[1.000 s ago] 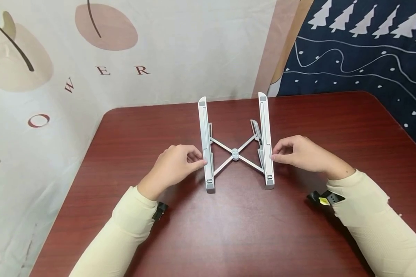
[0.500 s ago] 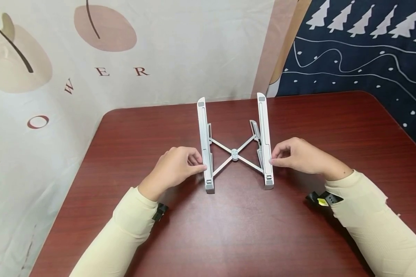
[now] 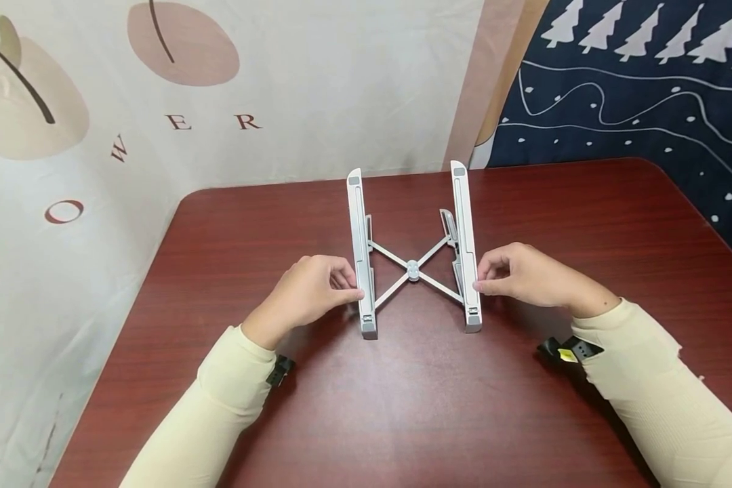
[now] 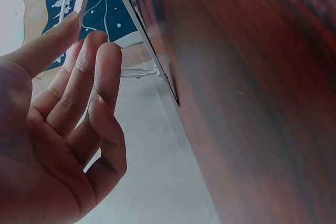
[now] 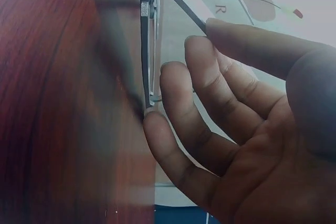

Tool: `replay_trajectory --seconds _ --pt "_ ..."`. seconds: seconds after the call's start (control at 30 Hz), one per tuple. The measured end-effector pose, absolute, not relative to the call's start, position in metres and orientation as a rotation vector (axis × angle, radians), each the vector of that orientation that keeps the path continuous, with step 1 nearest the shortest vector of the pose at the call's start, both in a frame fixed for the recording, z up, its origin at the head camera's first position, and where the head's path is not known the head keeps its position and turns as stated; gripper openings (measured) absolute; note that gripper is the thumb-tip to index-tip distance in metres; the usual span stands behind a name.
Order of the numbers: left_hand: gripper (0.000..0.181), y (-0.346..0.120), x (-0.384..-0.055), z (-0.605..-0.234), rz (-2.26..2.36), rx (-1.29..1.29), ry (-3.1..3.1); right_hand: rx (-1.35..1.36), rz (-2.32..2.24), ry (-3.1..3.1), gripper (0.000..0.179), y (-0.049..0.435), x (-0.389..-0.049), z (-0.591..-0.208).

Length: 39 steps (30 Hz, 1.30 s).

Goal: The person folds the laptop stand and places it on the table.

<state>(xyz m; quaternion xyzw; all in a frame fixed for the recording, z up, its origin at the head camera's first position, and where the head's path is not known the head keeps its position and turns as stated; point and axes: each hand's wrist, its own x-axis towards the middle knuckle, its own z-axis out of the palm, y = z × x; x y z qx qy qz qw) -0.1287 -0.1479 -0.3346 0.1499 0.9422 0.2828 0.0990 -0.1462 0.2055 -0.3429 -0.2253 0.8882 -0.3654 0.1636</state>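
A silver foldable laptop stand stands unfolded in the middle of the table, its two long side rails sloping and joined by crossed bars at a round hub. My left hand holds the left rail near its lower end, thumb on the rail and fingers bent beside it. On the other side, my right hand holds the right rail at about the same height. Both wrist views show thumbs at the rails, the left hand and right hand having curled fingers. The exact finger contact is partly hidden.
The reddish-brown wooden table ends at the back against a pale printed cloth. A dark blue cloth with white trees hangs at the back right. Black wrist devices show at both cream sleeves.
Both hands have shifted slightly down along the rails toward me since a second ago. The laptop stand keeps its shape and place, and the last half second shows almost no movement.
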Motion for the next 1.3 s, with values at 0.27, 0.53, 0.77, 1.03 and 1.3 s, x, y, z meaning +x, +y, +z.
replay_trajectory --seconds 0.27,0.53,0.77,1.03,1.3 --pt "0.017 -0.1491 -0.1319 -0.3360 0.870 0.480 2.771 -0.644 -1.091 2.487 0.009 0.2043 -0.1453 -0.3427" --pt "0.017 -0.1492 -0.1337 -0.3399 0.912 0.494 2.746 -0.664 -1.108 2.477 0.010 0.2024 -0.1456 -0.3459" --pt "0.017 -0.1486 -0.1326 -0.3391 0.919 0.510 2.745 -0.669 -1.061 2.524 0.010 0.2009 -0.1450 -0.3457" --pt "0.017 -0.1474 -0.1315 -0.3379 0.912 0.517 2.755 -0.661 -1.050 2.541 0.010 0.1998 -0.1440 -0.3448" --pt "0.017 -0.1469 -0.1309 -0.3373 0.914 0.518 2.752 -0.665 -1.045 2.559 0.010 0.1983 -0.1432 -0.3454"
